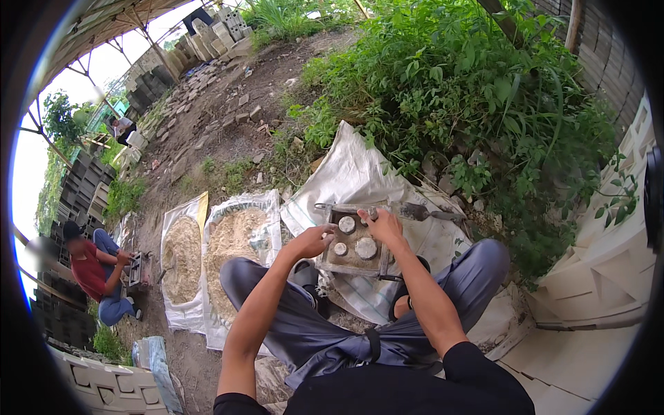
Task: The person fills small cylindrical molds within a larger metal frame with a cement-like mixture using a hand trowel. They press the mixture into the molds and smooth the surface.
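Note:
Between my bent knees, a square wooden mould frame (319, 264) filled with sandy material lies on white sacking. Round pale grey discs sit in it: one at the upper left (346, 224), a small one at the lower left (340, 249) and a larger one (366, 248) at the lower right. My right hand (384, 229) closes its fingers around a small grey cylinder (373, 211) near the frame's far right corner. My left hand (311, 242) rests at the left edge, fingers apart and holding nothing visible. A trowel (415, 211) lies just right of the frame.
Left of me, two opened sacks hold sandy material (232, 232). Farther left, a person in a red shirt (90, 270) crouches over another mould (137, 270). Dense plants (443, 90) grow ahead; pale moulded blocks (602, 256) are stacked at the right.

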